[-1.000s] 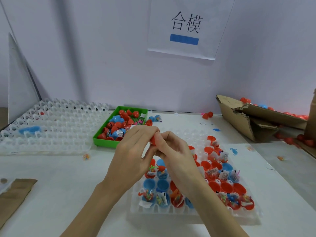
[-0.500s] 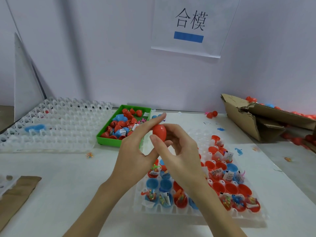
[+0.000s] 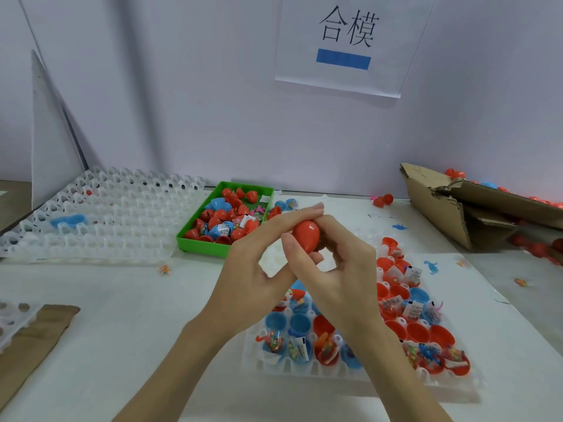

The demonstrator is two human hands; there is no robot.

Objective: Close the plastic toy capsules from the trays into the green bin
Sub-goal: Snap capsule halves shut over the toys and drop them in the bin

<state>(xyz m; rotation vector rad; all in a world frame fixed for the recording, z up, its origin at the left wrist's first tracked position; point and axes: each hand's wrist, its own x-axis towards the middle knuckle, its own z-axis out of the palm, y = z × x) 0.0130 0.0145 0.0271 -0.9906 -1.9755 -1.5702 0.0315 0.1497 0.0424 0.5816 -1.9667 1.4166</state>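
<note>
Both hands hold a closed red egg-shaped capsule (image 3: 306,236) above the table's middle. My left hand (image 3: 259,263) has its fingers stretched along the capsule's far side and its thumb under it. My right hand (image 3: 338,269) curls round the capsule from the right, thumb on its near side. Below the hands lies a clear plastic tray (image 3: 377,373) with several open red and blue capsule halves holding small toys and paper slips. The green bin (image 3: 195,245) stands behind and to the left, filled with red and blue capsules.
A large clear tray (image 3: 100,226), nearly bare, lies at the left. A torn cardboard box (image 3: 441,208) with red capsules behind it sits at the right. A brown cardboard strip (image 3: 33,339) lies at the near left edge. Loose capsules (image 3: 383,200) rest by the back wall.
The red capsule, hidden between the fingers a second ago, now shows fully closed. Both hands have turned it and opened a little around it.
</note>
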